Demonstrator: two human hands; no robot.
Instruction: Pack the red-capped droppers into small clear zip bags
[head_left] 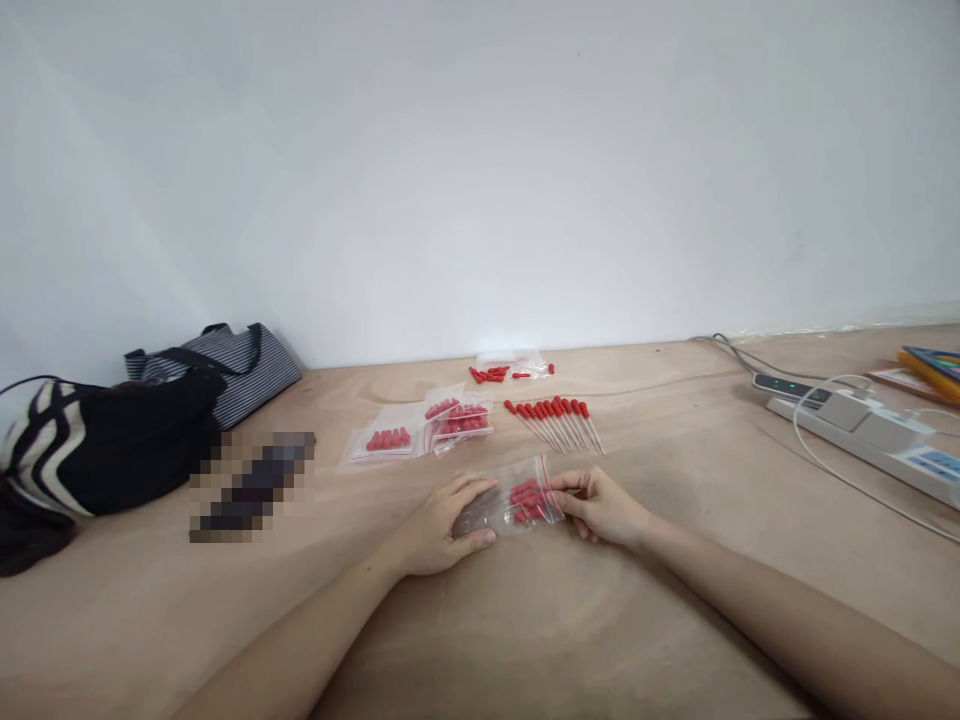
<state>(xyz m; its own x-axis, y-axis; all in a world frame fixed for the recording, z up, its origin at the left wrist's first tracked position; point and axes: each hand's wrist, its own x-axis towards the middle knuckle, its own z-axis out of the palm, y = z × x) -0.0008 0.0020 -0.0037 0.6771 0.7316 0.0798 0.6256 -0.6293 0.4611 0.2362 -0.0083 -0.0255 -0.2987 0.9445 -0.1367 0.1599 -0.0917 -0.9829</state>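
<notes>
Wooden surface [525, 620]: a clear bag [517, 500] is being pinched by left hand [442, 525] and right hand [600, 505]; filled bags [431, 425] and loose droppers [555, 420] are lying beyond, toward the far edge

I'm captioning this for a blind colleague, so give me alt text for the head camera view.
Both hands, the left hand and right hand, hold a clear zip bag of red-capped pieces flat on a wooden table. Behind it lie filled bags and a row of red-tipped droppers; cloth bags sit left, a power strip right.

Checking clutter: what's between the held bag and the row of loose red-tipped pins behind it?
Head view: bare wooden table between the held bag and the pin row; nothing lies there.
</notes>
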